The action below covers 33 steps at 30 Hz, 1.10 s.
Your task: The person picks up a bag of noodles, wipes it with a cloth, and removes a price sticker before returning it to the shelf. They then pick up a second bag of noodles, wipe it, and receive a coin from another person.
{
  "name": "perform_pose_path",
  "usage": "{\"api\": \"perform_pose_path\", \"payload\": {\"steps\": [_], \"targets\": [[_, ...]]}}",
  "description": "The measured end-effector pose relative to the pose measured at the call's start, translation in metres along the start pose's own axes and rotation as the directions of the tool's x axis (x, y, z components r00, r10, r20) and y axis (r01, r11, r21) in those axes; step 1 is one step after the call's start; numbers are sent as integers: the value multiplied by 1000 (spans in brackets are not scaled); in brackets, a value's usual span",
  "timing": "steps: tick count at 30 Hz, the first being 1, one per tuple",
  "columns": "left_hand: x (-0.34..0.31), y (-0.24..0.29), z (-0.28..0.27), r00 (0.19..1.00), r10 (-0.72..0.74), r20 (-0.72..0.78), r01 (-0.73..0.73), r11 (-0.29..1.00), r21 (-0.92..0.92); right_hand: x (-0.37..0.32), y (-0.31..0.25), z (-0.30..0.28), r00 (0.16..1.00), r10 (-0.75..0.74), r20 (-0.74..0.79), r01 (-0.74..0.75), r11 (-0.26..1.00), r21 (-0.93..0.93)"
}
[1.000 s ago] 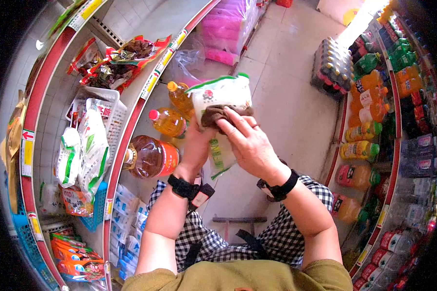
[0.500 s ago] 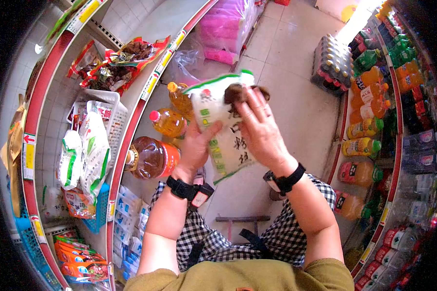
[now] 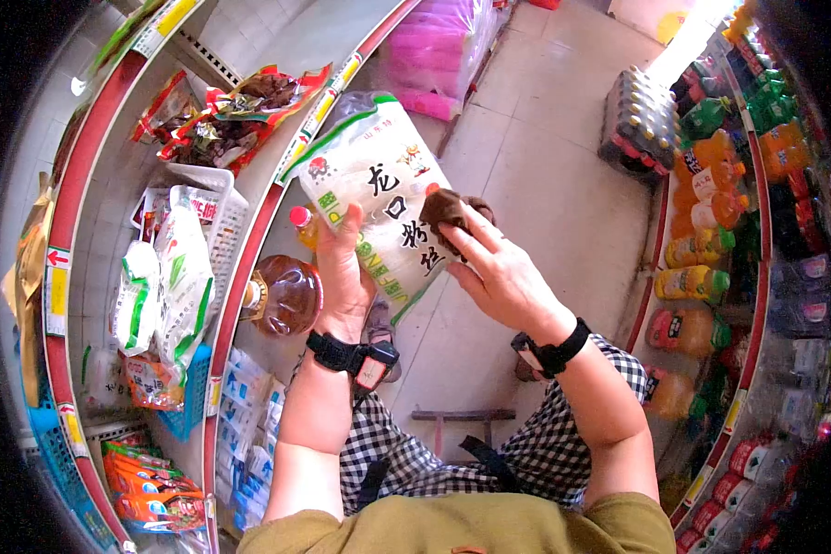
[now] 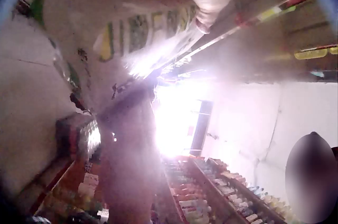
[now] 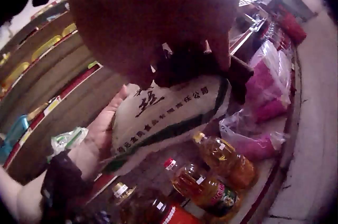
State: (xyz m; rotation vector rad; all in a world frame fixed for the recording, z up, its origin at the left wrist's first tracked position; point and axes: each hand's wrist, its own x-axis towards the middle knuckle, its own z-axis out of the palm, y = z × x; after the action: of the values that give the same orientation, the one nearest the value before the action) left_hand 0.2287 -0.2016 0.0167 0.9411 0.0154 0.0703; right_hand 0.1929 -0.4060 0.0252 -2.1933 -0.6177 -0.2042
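Note:
A white bag with green edges and black characters [image 3: 388, 189] is tilted in front of the person in the head view. The left hand [image 3: 343, 277] holds its lower left side, thumb over the front and the other fingers behind. At the bag's right edge the right hand [image 3: 503, 277] grips a dark brown cloth [image 3: 448, 214] and presses it on the bag. From the right wrist view, the bag [image 5: 158, 115] lies between the left hand [image 5: 103, 134] and the darkened right hand [image 5: 153, 18]. The left wrist view shows the bag's printed face [image 4: 132, 39] close up.
Left of the hands stand shelves with a white basket [image 3: 231, 217], bags and red packets [image 3: 217, 120]. Oil bottles [image 3: 288, 294] stand beside the lower shelf. Drink bottles [image 3: 697, 282] line the right shelf; a wrapped bottle pack [image 3: 637, 125] sits on the floor.
The bag has turned and come up to the left, so more of its printed front shows. The right hand and cloth moved up across the bag, then down to its right edge.

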Motion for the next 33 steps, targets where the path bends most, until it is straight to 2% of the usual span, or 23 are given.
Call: {"api": "perform_pose_path", "payload": {"steps": [2, 3, 4, 5, 7, 9, 12, 14, 17, 20, 22, 24, 26, 31, 32, 33], "targets": [[1, 0, -2, 1000, 15, 9, -15, 1000, 9, 3, -6, -1, 980, -196, 34, 198, 974, -107], [2, 0, -1, 1000, -6, 13, 7, 1000, -14, 1, -11, 2, 975, -212, 60, 219, 966, -137], [2, -1, -1, 999, -29, 18, 30, 999, -36, 5, -13, 7, 951, -296, 95, 304, 948, -94], [3, -3, 2, 1000, 19, 10, -20, 989, 145, 3, -18, 12, 941, -322, 107, 331, 941, -78], [2, -7, -2, 988, -157, 1, 157, 987, 36, -1, -28, 24, 914, -377, 149, 388, 920, -53], [3, -12, -6, 939, -342, 38, 344, 935, -86, -5, -33, 35, 889, -423, 174, 437, 898, -45], [1, -15, 0, 944, -327, 47, 330, 943, -52, -2, -27, 34, 893, -408, 191, 430, 898, -92], [-1, -18, -1, 938, -335, 91, 340, 940, -41, 3, -25, 32, 925, -365, 108, 379, 912, -159], [4, -32, -14, 950, -294, 105, 290, 956, 46, 4, -25, 27, 932, -351, 90, 361, 920, -153], [-1, -24, -6, 946, -304, 113, 302, 953, 34, 3, -25, 22, 920, -376, 106, 386, 917, -98], [-4, -9, 3, 904, -411, 116, 419, 906, -55, 2, -23, 19, 885, -436, 160, 436, 899, 40], [-5, -1, 9, 911, -405, 77, 409, 911, -45, 1, -23, 19, 886, -446, 127, 444, 895, 44], [-1, -2, 6, 956, -291, 44, 294, 953, -77, 1, -19, 11, 896, -438, 77, 438, 899, 14], [-3, 2, 6, 966, -259, 22, 259, 965, -32, 6, -5, -7, 936, -322, -140, 310, 945, -104], [-5, 3, 9, 966, -259, 21, 259, 965, -33, 7, -1, -10, 936, -289, -202, 279, 957, -79], [-8, 5, 10, 962, -270, 37, 271, 962, -25, 7, 1, -11, 950, -173, -261, 182, 983, 11]]}}
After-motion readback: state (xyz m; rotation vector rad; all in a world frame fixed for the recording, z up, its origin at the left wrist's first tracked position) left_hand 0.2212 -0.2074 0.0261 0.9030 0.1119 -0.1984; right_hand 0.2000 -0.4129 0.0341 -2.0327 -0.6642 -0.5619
